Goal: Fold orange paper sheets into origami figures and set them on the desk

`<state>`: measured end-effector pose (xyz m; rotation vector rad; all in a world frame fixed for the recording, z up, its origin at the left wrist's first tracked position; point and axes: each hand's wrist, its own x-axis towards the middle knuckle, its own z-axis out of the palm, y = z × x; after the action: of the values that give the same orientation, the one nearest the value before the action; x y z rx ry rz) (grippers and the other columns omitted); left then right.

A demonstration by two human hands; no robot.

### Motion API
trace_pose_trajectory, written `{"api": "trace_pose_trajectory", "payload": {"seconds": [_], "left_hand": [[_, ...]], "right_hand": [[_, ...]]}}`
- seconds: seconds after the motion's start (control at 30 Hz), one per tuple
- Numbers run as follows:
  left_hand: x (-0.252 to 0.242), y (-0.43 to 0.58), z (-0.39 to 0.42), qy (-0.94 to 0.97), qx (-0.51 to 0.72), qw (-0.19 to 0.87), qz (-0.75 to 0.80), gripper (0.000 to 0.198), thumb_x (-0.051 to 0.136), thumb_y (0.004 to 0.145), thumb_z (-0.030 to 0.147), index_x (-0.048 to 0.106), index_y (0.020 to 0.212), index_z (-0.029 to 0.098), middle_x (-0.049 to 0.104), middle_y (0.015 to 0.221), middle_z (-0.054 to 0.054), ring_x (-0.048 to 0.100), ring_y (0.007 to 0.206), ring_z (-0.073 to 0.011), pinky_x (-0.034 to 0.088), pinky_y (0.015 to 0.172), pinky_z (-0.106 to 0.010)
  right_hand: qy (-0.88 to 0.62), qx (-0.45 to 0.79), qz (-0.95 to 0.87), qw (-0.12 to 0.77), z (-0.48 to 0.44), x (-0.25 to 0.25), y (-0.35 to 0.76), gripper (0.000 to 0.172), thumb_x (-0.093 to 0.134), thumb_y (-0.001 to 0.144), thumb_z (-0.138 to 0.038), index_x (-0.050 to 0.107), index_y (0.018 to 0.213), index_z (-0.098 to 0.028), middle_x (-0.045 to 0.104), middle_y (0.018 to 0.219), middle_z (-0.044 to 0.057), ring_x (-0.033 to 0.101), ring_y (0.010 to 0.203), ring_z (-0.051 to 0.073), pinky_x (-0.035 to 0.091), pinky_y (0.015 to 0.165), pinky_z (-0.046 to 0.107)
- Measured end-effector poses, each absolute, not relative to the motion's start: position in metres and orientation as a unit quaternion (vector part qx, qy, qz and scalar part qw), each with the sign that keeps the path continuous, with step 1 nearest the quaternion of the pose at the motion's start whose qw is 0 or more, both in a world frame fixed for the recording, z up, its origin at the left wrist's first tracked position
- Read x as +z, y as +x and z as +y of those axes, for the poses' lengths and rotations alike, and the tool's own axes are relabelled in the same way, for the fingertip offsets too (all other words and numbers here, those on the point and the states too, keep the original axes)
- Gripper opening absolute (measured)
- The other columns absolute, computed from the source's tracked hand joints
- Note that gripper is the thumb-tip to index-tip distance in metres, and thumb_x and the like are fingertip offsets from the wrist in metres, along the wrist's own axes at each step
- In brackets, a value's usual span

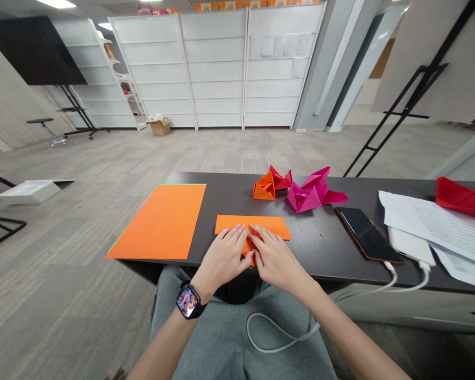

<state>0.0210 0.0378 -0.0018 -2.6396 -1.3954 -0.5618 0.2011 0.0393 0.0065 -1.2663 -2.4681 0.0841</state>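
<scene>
Orange paper, folded narrow, under left hand, right hand, fingers pressed flat on it

The one head-worn view looks forward and down from above the person's grey-trousered lap, across the near edge of the dark rectangular worktop. It sits close over the bare left hand and bare right hand, and its wide field reaches the distant white perforated shelving panels.

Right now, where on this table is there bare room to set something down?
Bare dark tabletop lies between the folded orange strip and the phone, below the pink origami. A smaller patch sits between the orange sheet and the orange origami. The right end is crowded with papers, a white charger and red paper.
</scene>
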Motion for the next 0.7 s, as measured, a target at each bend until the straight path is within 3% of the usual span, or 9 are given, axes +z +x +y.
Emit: {"api": "trace_pose_trajectory", "payload": {"seconds": [0.37, 0.53, 0.7], "left_hand": [[0.000, 0.018, 0.038, -0.873, -0.150, 0.064, -0.459, 0.046, 0.045, 0.100, 0.033, 0.052, 0.137, 0.008, 0.054, 0.146, -0.017, 0.049, 0.138, -0.0293, 0.039, 0.114, -0.045], [0.017, 0.029, 0.039, -0.875, -0.119, 0.075, -0.464, 0.036, 0.037, 0.102, 0.024, 0.059, 0.124, 0.007, 0.062, 0.134, -0.019, 0.056, 0.129, -0.0292, 0.041, 0.111, -0.045], [0.011, 0.036, 0.045, -0.884, -0.141, 0.042, -0.445, 0.048, 0.032, 0.104, 0.030, 0.042, 0.145, 0.008, 0.044, 0.154, -0.016, 0.041, 0.144, -0.0253, 0.033, 0.118, -0.043]], "right_hand": [[-0.443, 0.019, -0.874, 0.200, 0.040, -0.004, 0.203, 0.051, 0.043, 0.091, -0.015, 0.054, 0.140, -0.006, 0.051, 0.148, 0.020, 0.046, 0.139, 0.029, 0.042, 0.114, 0.049], [-0.446, 0.014, -0.873, 0.195, 0.041, -0.003, 0.202, 0.050, 0.041, 0.093, -0.016, 0.053, 0.140, -0.002, 0.048, 0.149, 0.021, 0.047, 0.139, 0.029, 0.041, 0.115, 0.047], [-0.446, 0.013, -0.872, 0.201, 0.041, -0.003, 0.201, 0.052, 0.043, 0.092, -0.016, 0.050, 0.141, -0.002, 0.050, 0.148, 0.021, 0.048, 0.138, 0.029, 0.042, 0.115, 0.046]]}}
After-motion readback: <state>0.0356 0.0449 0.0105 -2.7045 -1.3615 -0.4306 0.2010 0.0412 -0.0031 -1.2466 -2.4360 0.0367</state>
